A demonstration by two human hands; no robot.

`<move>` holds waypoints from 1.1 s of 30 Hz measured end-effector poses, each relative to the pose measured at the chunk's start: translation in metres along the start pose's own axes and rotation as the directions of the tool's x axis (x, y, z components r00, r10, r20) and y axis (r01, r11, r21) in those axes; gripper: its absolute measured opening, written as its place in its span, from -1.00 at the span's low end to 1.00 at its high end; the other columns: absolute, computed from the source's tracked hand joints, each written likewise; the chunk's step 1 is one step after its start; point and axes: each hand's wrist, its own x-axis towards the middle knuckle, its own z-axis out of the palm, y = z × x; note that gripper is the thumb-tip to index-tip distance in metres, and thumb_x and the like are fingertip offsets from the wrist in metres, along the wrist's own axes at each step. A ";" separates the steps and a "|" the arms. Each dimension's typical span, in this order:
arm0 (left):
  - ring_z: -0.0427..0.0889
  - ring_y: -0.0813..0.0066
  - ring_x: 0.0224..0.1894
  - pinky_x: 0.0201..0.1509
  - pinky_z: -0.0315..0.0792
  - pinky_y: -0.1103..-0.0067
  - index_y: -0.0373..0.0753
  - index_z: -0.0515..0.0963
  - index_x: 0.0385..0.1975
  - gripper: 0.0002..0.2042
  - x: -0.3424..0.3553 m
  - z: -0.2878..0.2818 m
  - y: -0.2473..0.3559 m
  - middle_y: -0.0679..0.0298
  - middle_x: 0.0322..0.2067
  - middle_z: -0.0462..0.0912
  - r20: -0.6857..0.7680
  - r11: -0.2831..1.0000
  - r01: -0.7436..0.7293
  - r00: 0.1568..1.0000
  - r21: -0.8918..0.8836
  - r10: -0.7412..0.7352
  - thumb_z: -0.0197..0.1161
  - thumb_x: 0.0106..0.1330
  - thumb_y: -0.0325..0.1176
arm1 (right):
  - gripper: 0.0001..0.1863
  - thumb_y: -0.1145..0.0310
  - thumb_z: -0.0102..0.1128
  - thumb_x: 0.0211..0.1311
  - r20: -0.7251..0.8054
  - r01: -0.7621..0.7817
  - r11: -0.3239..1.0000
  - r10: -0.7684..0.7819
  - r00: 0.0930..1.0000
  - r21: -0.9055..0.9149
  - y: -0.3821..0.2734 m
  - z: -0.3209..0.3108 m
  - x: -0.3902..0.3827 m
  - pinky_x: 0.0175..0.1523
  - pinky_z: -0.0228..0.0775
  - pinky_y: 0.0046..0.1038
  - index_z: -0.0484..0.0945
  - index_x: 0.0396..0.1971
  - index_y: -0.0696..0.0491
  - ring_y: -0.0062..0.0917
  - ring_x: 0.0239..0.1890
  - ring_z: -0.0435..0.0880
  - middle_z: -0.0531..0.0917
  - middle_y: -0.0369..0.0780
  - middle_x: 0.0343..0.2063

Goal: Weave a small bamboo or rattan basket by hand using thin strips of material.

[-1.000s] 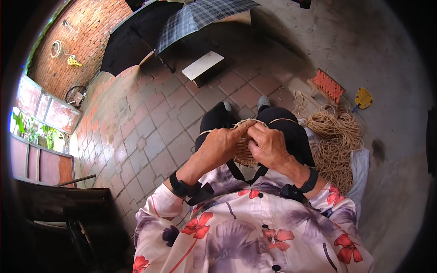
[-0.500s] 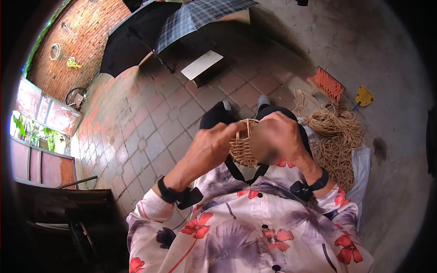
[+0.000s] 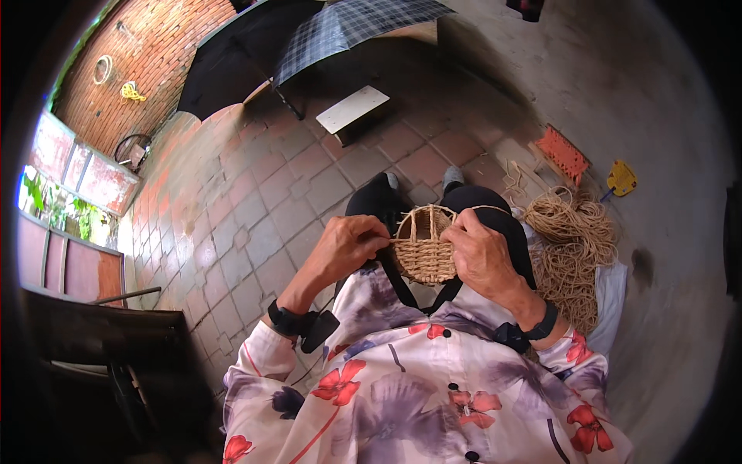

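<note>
While the half-woven basket sits btwn both hands, left hand pinches its strand, right hand grips rim.

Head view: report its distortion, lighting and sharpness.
Head view: fisheye bends the paving lines and blackens the corners; soft daylight, no glare; deep shadow at lower left; the half-woven basket, left hand and right hand are sharp.

Brick-walled, paved home courtyard
</note>
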 end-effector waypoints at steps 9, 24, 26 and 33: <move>0.60 0.66 -0.44 -0.34 0.55 0.69 -0.33 0.57 -0.34 -0.89 0.014 0.013 -0.044 0.36 -0.40 0.62 0.185 0.937 0.195 0.972 -0.288 -0.145 0.23 0.32 -0.40 | -0.83 0.63 0.12 0.00 -0.019 -0.094 0.981 0.099 0.995 0.168 0.004 -0.002 0.000 -0.27 0.47 -0.32 0.55 -0.36 0.14 -0.26 -0.38 0.61 0.48 -0.14 -0.37; 0.55 0.58 -0.44 -0.28 0.44 0.63 -0.33 0.57 -0.44 -0.71 0.014 0.036 -0.035 0.31 -0.51 0.61 0.114 0.893 0.272 0.962 -0.359 -0.247 0.21 0.31 -0.17 | -0.88 0.61 0.13 0.12 -0.008 -0.279 0.893 0.301 0.954 0.353 0.026 -0.017 -0.024 -0.45 0.36 -0.55 0.55 -0.32 0.18 -0.62 -0.58 0.51 0.51 -0.22 -0.39; 0.61 0.51 -0.43 -0.30 0.46 0.59 -0.33 0.65 -0.38 -0.69 0.012 0.041 -0.036 0.24 -0.55 0.62 -0.198 0.990 -0.081 0.975 0.116 0.103 0.27 0.25 -0.14 | -0.88 0.61 0.12 0.13 0.005 -0.293 0.892 0.310 0.951 0.344 0.028 -0.021 -0.027 -0.44 0.37 -0.54 0.55 -0.32 0.19 -0.61 -0.57 0.52 0.52 -0.21 -0.39; 0.41 0.56 -0.62 -0.52 0.32 0.57 -0.28 0.66 -0.35 -0.75 -0.002 0.067 -0.044 0.33 -0.72 0.39 -0.391 0.985 -0.066 0.920 -0.161 -0.002 0.24 0.33 -0.19 | -0.90 0.58 0.13 0.14 -0.047 -0.244 0.904 0.278 0.960 0.352 0.020 -0.022 -0.016 -0.41 0.38 -0.55 0.55 -0.33 0.19 -0.58 -0.54 0.54 0.52 -0.22 -0.41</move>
